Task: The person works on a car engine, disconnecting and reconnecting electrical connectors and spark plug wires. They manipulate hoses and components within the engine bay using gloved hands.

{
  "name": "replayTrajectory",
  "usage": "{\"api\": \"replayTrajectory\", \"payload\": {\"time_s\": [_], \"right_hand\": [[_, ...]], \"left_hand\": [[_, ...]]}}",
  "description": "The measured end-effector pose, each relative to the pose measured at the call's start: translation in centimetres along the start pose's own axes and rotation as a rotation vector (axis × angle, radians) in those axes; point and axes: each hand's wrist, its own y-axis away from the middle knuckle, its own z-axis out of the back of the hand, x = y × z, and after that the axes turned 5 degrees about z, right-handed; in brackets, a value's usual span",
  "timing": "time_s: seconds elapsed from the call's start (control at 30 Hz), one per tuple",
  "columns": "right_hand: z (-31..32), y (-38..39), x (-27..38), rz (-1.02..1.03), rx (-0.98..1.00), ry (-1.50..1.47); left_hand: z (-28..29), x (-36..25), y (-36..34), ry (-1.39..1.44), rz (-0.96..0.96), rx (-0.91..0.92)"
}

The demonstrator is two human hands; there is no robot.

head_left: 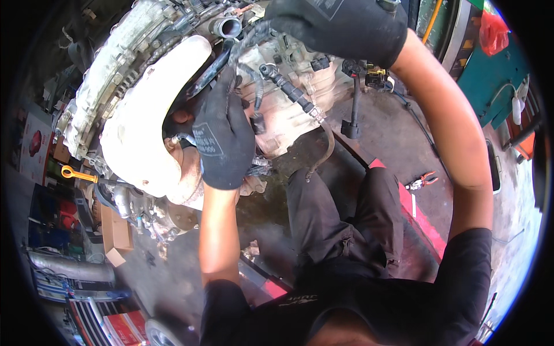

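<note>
Left hand (222,135), fingers together, lies along the corrugated loom (247,40) atop the engine (291,127); right hand (340,32) meets its upper end, presumably steadying it; whether either pinches, I cannot tell.

You are in an engine repair workshop: a grimy engine (285,130) with an orange-handled dipstick (79,174) stands before you, red-handled pliers (428,179) lie on the stained concrete floor (398,138), a red metal beam (426,228) runs beside you, and a cardboard box (115,230) sits near a silver tube (72,267).
</note>
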Motion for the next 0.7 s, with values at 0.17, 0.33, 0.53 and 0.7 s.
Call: {"api": "replayTrajectory", "payload": {"time_s": [0.17,0.33,0.53,0.7], "right_hand": [[-0.9,-1.8,0.0,-0.243,0.271,0.052],[-7.0,-0.2,-3.5,0.070,0.097,0.032],[-5.1,-0.6,0.3,-0.031,0.296,0.090],[-6.2,2.7,1.0,-0.031,0.085,0.130]], "left_hand": [[-2.5,1.2,-3.4,-0.466,-0.093,0.113],[-0.9,-0.5,-4.1,-0.640,-0.154,0.201],[-1.1,2.3,-5.7,-0.670,-0.352,0.428],[-1.2,2.3,-9.9,-0.449,-0.799,0.241]]}}
